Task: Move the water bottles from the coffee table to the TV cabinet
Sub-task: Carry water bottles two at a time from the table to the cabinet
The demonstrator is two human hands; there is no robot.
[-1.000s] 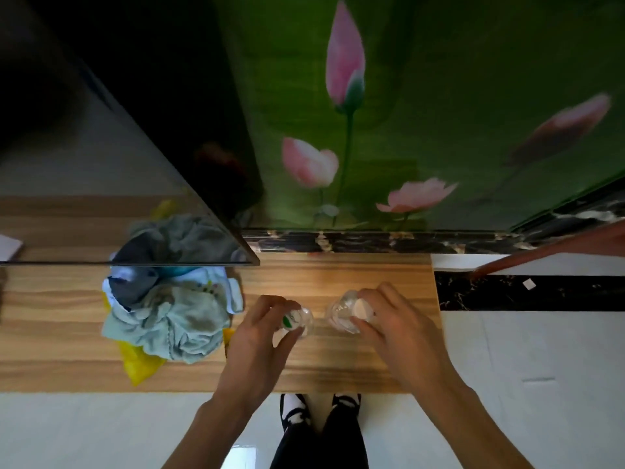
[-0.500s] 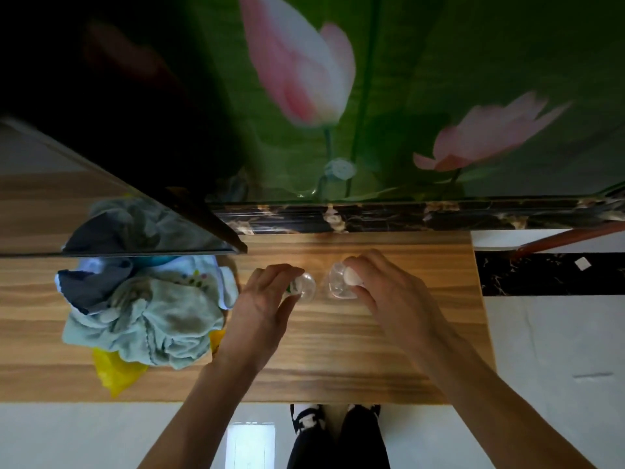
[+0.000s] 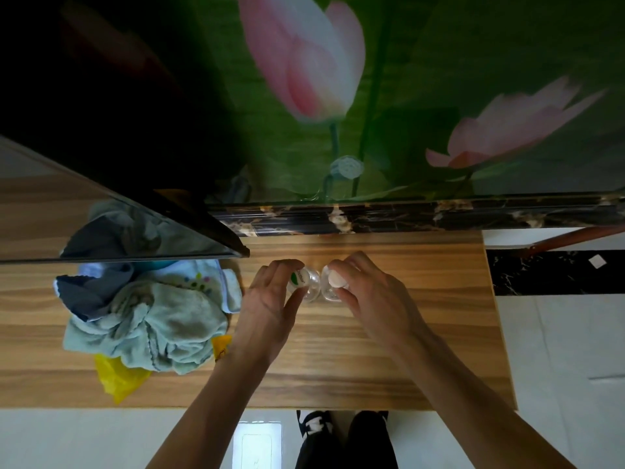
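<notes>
Two clear plastic water bottles stand upright, side by side and almost touching, on the wooden TV cabinet (image 3: 389, 333), seen from straight above. The left hand (image 3: 270, 309) has its thumb and fingers closed around the left bottle (image 3: 302, 282), whose white cap carries a green mark. The right hand (image 3: 375, 299) pinches the plain white cap of the right bottle (image 3: 333, 286) between thumb and fingertips. To the left on the cabinet lies a heap of crumpled cloths (image 3: 148, 316) over a yellow bag (image 3: 118, 377), partly under the corner of a dark TV screen (image 3: 111, 147). A lotus mural (image 3: 304, 69) fills the wall behind.
</notes>
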